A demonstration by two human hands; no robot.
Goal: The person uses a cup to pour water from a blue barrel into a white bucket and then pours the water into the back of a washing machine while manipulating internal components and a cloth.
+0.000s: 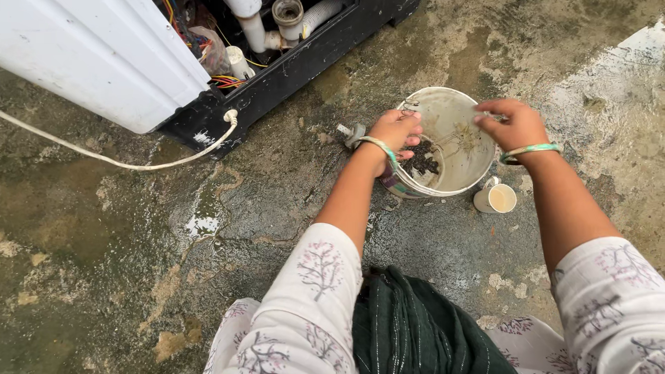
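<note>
Left hand (396, 130) fingers curled gripping bucket (457, 176) rim, frame centre. Right hand (512, 123) fingers pinching far rim. Cup (496, 198) beside bucket.

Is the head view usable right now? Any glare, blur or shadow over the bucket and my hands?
Head view: soft, even daylight, no hard shadows; bucket and left hand sharp; right hand slightly motion-blurred at the fingertips; bright glare off the wet floor at upper right; the white panel is nearly blown out.
</note>
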